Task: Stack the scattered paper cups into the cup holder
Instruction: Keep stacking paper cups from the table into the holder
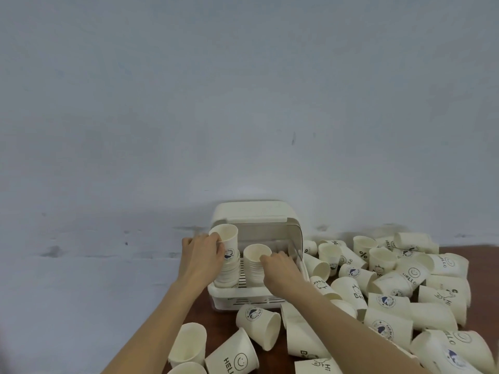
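Left hand grips top cup of left stack in cup holder; right hand pinches rim of right stack. Loose cups scattered on bench.

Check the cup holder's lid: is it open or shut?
Open. The cup holder's lid is swung up and back, exposing two upright cup stacks: left hand on one, right hand on the other.

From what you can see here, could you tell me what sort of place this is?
Probably a plain indoor workspace set up for a sorting exercise, not a kitchen: a brown table against a bare pale wall, a white cup holder and many loose paper cups.
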A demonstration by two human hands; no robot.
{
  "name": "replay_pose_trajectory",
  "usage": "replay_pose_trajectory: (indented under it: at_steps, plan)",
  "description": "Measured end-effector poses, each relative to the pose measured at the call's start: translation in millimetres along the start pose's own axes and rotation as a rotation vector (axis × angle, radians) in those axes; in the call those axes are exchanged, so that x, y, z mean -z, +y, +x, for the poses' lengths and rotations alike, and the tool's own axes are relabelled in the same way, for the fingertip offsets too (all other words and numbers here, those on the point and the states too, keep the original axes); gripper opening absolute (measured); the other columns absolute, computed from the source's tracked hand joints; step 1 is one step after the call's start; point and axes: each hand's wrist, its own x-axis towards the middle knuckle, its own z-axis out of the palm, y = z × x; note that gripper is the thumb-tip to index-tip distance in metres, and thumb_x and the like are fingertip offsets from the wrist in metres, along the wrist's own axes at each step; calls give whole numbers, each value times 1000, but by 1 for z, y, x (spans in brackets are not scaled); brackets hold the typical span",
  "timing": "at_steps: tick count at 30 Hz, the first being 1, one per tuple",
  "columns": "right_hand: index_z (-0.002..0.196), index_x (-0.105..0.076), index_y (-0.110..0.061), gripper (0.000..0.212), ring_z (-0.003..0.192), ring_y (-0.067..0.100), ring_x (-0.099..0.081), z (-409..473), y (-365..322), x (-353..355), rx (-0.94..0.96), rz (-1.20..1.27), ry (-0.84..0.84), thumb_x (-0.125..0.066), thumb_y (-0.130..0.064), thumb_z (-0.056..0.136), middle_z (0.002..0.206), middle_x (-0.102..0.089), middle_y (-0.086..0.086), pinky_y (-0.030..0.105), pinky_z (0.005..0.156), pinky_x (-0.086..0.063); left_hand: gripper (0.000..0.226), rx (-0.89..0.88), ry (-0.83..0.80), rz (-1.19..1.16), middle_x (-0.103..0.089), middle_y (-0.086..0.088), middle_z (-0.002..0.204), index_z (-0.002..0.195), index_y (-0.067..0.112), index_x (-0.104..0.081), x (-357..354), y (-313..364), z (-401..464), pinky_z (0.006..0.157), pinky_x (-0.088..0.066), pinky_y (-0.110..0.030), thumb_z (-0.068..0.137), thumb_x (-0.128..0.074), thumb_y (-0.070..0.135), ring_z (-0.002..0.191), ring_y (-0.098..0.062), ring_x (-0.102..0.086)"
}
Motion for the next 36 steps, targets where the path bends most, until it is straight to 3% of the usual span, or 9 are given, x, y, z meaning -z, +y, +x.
replay_pose_trajectory:
  at_steps: [3, 8, 13, 19, 22, 27, 32, 36]
  plan:
    - [117, -49, -5, 30, 105, 36, -51, -4, -2, 0, 18, -1, 3, -48, -5, 86, 113, -59, 19, 41, 86, -41, 20, -5, -10, 20, -59, 1, 78, 80, 19, -52, -5, 0, -2, 84, -36, -35, 95, -40, 25, 79, -22, -54]
    - [138, -33, -3, 55, 103, 37, -50, -12, -5, 0, 17, 34, 22, -49, -4, 85, 112, -59, 20, 42, 89, -40, 26, -17, -79, 108, -60, 1, 87, 90, 20, -57, -13, 2, -7, 83, -34, -35, 98, -33, 27, 86, -21, -55]
    - [136, -34, -4, 54, 110, 36, -48, -25, -4, 3, -2, 85, 18, -50, -4, 85, 118, -57, 19, 42, 91, -41, 34, -36, -217, 159, -61, 1, 104, 112, 24, -58, -21, 0, -15, 87, -33, -35, 101, -25, 26, 99, -20, -54]
    - [126, -42, -8, 44, 110, 35, -47, -44, 9, 7, -21, 133, 21, -47, -3, 82, 114, -58, 15, 39, 84, -37, 52, -23, -324, 239, -51, -3, 130, 148, 19, -21, -23, 2, -29, 95, -31, -38, 97, -31, 28, 118, -23, -45]
    - [123, -44, -10, 40, 109, 34, -47, -54, 18, 9, -42, 154, 21, -47, -5, 84, 113, -58, 14, 38, 82, -36, 59, -33, -252, 234, -51, -5, 125, 148, 18, -20, -16, 13, -37, 96, -32, -37, 92, -37, 26, 114, -24, -46]
    - [116, -44, -12, 30, 90, 27, -46, -74, 32, 9, -77, 176, 46, -44, -6, 86, 102, -58, 11, 37, 76, -37, 47, -163, -222, 120, -51, -3, 123, 141, 22, -35, -4, 52, -51, 99, -31, -38, 94, -39, 27, 114, -21, -46]
    - [131, -42, -12, 42, 107, 30, -48, -104, 49, 11, -130, 232, 72, -42, -9, 89, 112, -58, 9, 40, 90, -42, 41, -296, -260, 8, -47, 1, 126, 138, 24, -39, -3, 104, -66, 101, -30, -37, 97, -38, 29, 118, -19, -43]
    - [132, -43, -12, 42, 104, 29, -46, -131, 66, 20, -190, 223, 116, -40, -9, 90, 113, -57, 8, 37, 88, -40, 39, -380, -283, -93, -46, 4, 128, 137, 24, -40, -4, 143, -79, 98, -32, -37, 98, -39, 30, 122, -18, -41]
